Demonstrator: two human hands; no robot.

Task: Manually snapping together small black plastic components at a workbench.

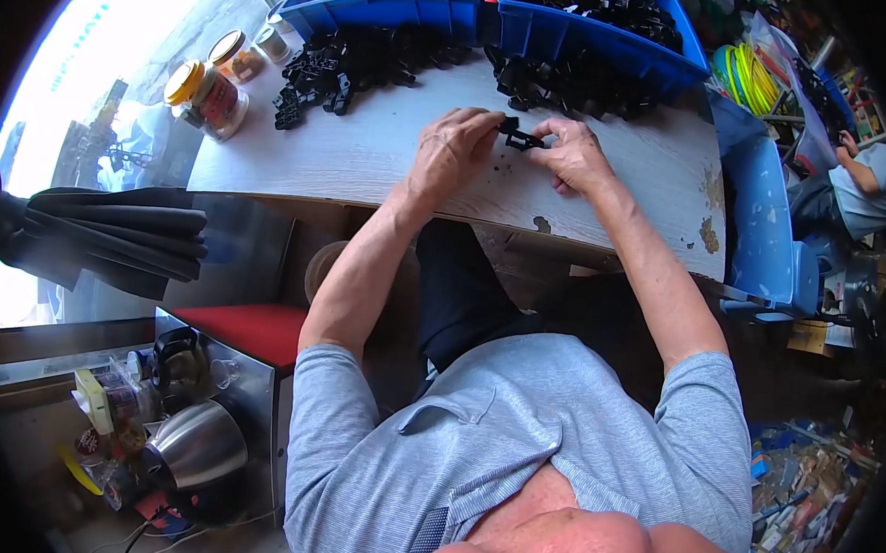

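Note:
Above the front part of the table, my left hand [452, 152] and my right hand [573, 157] face each other with their fingers closed on a small black plastic part [519, 138]. It has an open frame shape, and its exact kind does not show. My left fingertips pinch its left end; the right thumb and fingers grip its right end. Tiny dark bits lie on the tabletop just below it. Beyond my hands are two heaps of similar black parts, a left heap [359, 67] and a right heap [573, 83].
Two blue bins of black parts, a left bin [382, 15] and a right bin [606, 37], stand along the far side of the table [369, 162]. Jars [208, 99] stand at its left end. A blue chair [767, 218] is at the right; another person [869, 184] sits beyond.

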